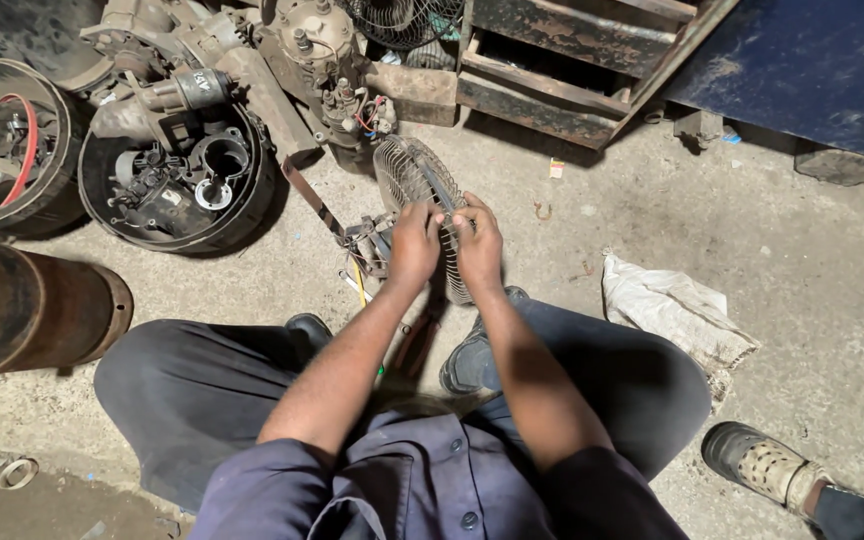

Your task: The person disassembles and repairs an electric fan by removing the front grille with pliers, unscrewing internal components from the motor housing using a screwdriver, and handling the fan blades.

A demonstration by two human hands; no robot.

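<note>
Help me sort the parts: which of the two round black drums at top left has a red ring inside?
The far-left drum, cut by the frame edge; its neighbour holds dark metal parts instead.

Your hands grip a finned fan clutch [420, 195] of dull silver-grey metal, its ribs making a fine striped pattern. Your trousers [202, 390] are dark grey and your buttoned shirt [422, 480] slate blue, above a grey concrete floor [802, 230] with dark stains. To your right lies an off-white rag [674, 312]; to your left a rust-brown drum [22, 305] and a black housing [12, 150] with a red wire loop.
</note>
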